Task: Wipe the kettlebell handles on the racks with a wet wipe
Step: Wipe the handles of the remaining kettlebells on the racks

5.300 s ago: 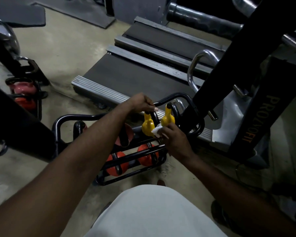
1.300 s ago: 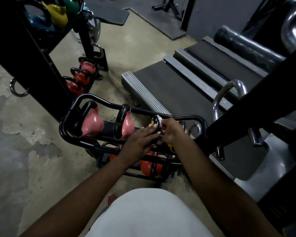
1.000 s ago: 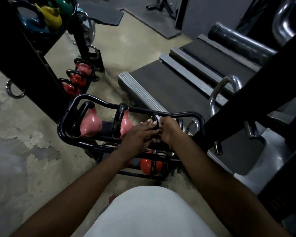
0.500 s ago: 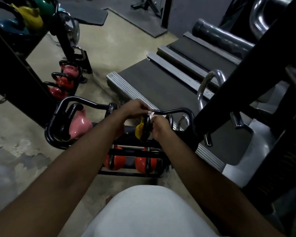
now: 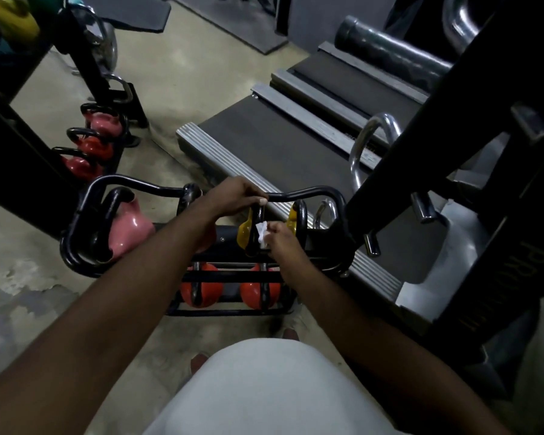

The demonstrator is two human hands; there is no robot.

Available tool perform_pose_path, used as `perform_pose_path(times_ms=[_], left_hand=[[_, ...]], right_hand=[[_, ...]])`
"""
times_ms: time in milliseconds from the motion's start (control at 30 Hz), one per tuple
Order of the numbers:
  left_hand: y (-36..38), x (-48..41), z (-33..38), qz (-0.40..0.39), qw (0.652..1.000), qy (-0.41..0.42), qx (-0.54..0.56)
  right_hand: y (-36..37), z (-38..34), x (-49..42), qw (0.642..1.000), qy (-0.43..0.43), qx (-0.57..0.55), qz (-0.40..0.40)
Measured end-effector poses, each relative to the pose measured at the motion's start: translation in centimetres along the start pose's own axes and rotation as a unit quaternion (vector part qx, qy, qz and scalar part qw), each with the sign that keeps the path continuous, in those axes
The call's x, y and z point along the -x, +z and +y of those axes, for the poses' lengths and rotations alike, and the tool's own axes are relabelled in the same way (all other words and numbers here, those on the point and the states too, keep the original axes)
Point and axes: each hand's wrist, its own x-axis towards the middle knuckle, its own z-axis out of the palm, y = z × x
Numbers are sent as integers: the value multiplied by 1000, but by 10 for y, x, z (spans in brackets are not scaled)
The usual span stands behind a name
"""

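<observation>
A dim gym with a worn concrete floor (image 5: 186,76), two treadmills (image 5: 274,146) side by side, a dark mat (image 5: 132,12) beyond and a black machine frame (image 5: 453,127) on the right.

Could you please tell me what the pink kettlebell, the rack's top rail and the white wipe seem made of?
The pink kettlebell: glossy coating, probably vinyl over metal, judging by bright highlights. The rack's top rail: bent metal tube, black-painted, faint sheen. The white wipe: soft crumpled paper or fabric, pinched by the right hand.

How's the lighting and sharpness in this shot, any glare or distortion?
Head view: dim overall; glare spots on the pink kettlebell and chrome hook; wide-angle bending toward the edges; the wet wipe in the right hand looks soft, detail lost.
</observation>
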Motion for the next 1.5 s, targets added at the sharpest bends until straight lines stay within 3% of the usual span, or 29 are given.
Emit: perform_pose_path(times_ms=[167,267,500,600,733,900,967,1067,1167,1200,1267,1333,1400,1500], left_hand=[[-1,1,-10,5,1000,1,11],[-4,1,-13,4,1000,-2,13],[-2,-4,-1,-26,1000,-12,8],[0,-9,5,6,1000,3,29],[9,-19,21,37,998,29,49],[26,-31,59,-8,997,39,64],[34,-36,68,-30,998,41,42],[41,-40,74,-48,998,46,-5],[44,-41,74,-55,997,35,-36],[44,-41,73,-56,997,32,-46],[44,-42,71,-51,997,31,-56],[45,-42,71,-48,997,33,-57],[45,-43,72,-46,996,36,-62],[41,-44,70,-45,997,31,-56]], right_hand=[[-1,-4,16,989,-82,117,-46],[-8,18,35,976,-127,177,-24],[-30,41,45,981,-167,88,53],[-52,35,41,973,-202,63,93],[-70,29,25,925,-281,178,184],[-74,21,19,828,-399,308,248],[-69,25,24,837,-367,328,240],[-73,34,27,816,-365,424,143],[-83,20,20,812,-389,368,230],[-82,18,18,778,-409,393,269],[-76,30,17,701,-459,479,264],[-73,44,20,668,-465,537,222],[-74,45,18,662,-463,545,226],[-75,32,16,683,-447,502,285]])
